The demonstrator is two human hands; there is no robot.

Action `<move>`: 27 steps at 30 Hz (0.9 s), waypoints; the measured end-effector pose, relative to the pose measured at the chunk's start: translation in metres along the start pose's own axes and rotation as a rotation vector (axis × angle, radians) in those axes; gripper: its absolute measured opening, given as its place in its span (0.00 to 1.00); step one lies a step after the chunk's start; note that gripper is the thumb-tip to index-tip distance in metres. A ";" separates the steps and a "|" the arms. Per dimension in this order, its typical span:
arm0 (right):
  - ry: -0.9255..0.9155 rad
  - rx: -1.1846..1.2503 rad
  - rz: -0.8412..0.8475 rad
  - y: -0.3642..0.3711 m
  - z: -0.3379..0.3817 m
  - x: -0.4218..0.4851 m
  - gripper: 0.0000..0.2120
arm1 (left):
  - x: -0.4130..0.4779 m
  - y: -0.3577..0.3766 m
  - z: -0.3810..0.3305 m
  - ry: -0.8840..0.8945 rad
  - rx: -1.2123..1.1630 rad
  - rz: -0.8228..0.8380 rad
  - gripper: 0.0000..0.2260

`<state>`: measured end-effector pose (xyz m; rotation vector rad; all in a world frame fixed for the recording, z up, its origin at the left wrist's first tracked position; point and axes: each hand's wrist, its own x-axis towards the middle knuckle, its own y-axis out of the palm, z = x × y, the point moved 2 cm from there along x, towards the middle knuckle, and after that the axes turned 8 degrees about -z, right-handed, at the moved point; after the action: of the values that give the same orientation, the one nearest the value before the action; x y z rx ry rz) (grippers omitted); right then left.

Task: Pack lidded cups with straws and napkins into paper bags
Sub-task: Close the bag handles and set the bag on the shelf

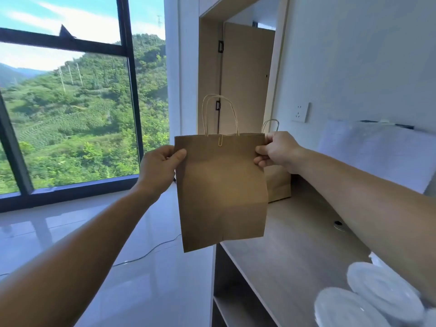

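While held aloft, the paper bag [221,192] hung flat.
The left hand [158,168] pinched its upper left edge, the right hand [278,149] its upper right.

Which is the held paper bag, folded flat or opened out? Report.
Folded flat: the paper bag hangs as one thin sheet, mouth closed, pinched between left hand and right hand.

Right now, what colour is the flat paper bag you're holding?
The flat paper bag is plain brown; head view.
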<state>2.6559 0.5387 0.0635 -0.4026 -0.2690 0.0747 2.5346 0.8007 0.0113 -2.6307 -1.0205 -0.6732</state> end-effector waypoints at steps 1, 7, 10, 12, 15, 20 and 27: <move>0.016 -0.011 -0.009 0.007 -0.005 0.014 0.15 | 0.011 0.006 0.010 -0.009 0.001 0.014 0.04; 0.091 -0.110 -0.041 0.049 -0.034 0.091 0.13 | 0.074 0.041 0.065 0.030 0.127 0.106 0.06; 0.120 -0.152 -0.053 0.069 -0.045 0.121 0.10 | 0.096 0.055 0.091 0.036 0.205 0.124 0.09; 0.122 -0.174 -0.073 0.081 -0.051 0.138 0.08 | 0.108 0.062 0.104 0.058 0.221 0.141 0.10; 0.116 -0.207 -0.114 0.094 -0.056 0.159 0.09 | 0.125 0.071 0.118 0.089 0.247 0.135 0.11; 0.067 -0.287 -0.186 0.091 -0.065 0.182 0.09 | 0.133 0.091 0.128 0.129 0.216 0.163 0.13; -0.026 -0.352 -0.312 0.071 -0.079 0.192 0.13 | 0.132 0.114 0.133 0.165 0.180 0.186 0.13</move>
<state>2.8608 0.5981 0.0118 -0.7047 -0.3693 -0.2779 2.7425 0.8437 -0.0445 -2.4299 -0.7428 -0.7058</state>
